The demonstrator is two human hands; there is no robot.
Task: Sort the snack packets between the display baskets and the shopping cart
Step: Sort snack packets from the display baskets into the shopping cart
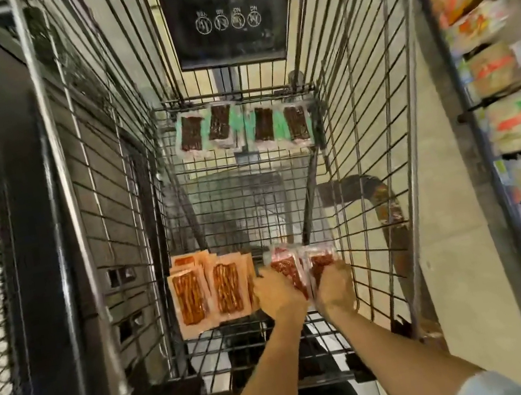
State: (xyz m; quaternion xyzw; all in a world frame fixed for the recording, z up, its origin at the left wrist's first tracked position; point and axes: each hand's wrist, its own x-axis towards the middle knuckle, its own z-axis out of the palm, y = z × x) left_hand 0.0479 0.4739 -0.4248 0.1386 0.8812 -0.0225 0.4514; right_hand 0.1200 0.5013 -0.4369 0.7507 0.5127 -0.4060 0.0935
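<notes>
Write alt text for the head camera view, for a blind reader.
The left hand and right hand reach into a wire shopping cart onto red snack packets at its near right. Orange packets sit beside them; green packets line the far end.

Black placard (232, 45) on shopping cart (364, 144) reads inverted "NO".

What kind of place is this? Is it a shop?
Probably a supermarket aisle: a grey wire shopping cart, shelves of colourful snack bags beside it, and the left hand and right hand gripping red snack packets inside.
</notes>
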